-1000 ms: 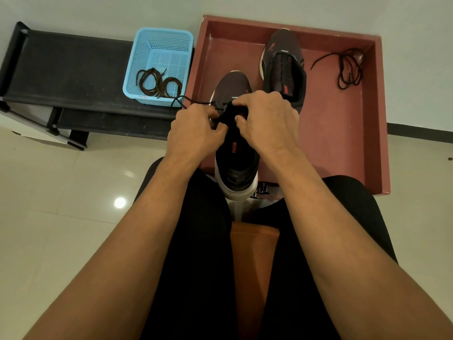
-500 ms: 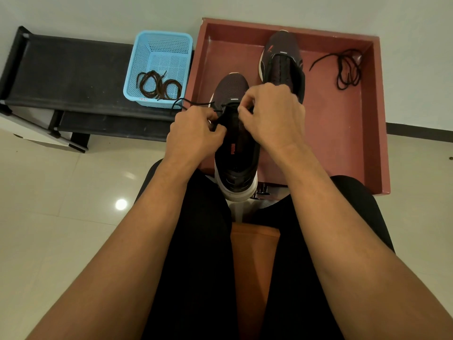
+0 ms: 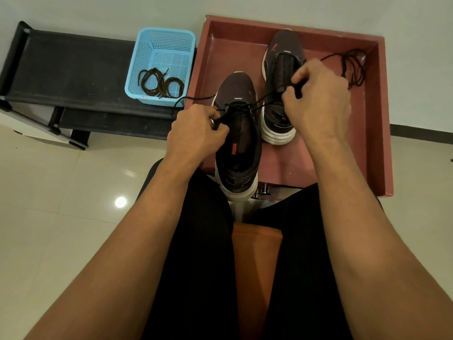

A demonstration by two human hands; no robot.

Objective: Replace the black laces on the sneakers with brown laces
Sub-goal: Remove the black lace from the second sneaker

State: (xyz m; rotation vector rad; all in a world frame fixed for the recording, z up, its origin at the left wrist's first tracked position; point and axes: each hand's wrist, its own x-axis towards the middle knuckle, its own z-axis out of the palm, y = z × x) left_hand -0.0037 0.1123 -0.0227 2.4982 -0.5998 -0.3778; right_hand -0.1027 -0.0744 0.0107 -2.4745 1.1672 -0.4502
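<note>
Tiled floor, red wooden tray (image 3: 382, 119) at 1 o'clock. Centre: left hand (image 3: 196, 133) pinches dark mesh sneaker (image 3: 239, 143) at eyelets; right hand (image 3: 318, 101) grips black lace (image 3: 259, 101), taut. Pull straight, shoe braced (brown laces (image 3: 159, 82): blue plastic basket (image 3: 137, 69), 11 o'clock).

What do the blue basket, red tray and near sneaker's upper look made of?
The blue basket is probably moulded plastic: walls and floor are a perforated grid. The red tray looks like painted wood or board, matte, thick square rim, pale scuffs. The near sneaker's upper seems dark mesh fabric, finely textured.
</note>
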